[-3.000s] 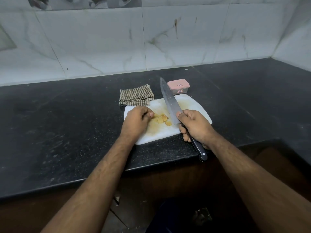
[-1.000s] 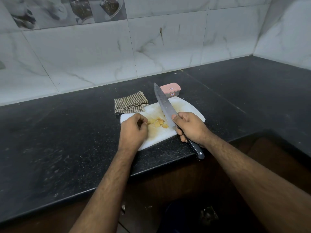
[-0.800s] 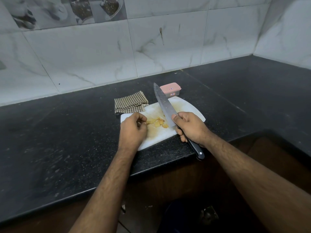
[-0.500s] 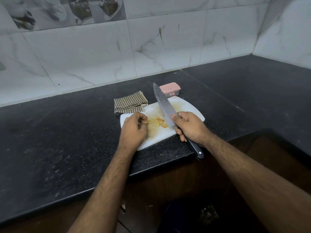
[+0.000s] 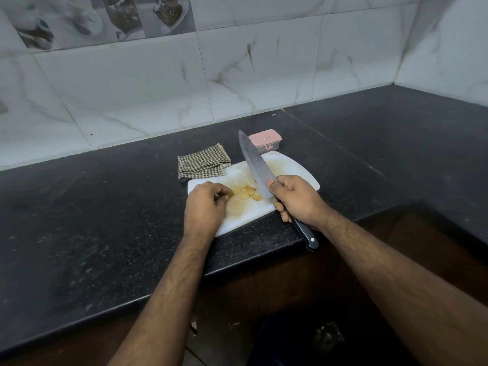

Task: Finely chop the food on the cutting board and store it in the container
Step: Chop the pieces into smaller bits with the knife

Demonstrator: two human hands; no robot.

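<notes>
Two bare forearms are showing from the bottom edge of the head view, both without sleeves, watches, bands or gloves. Fine dark hair is running along the top of each forearm up to the wrist. The left hand is wearing no ring that can be seen, and the right hand is likewise showing bare knuckles and short nails on its fingers.

Head view, down over countertop
</notes>
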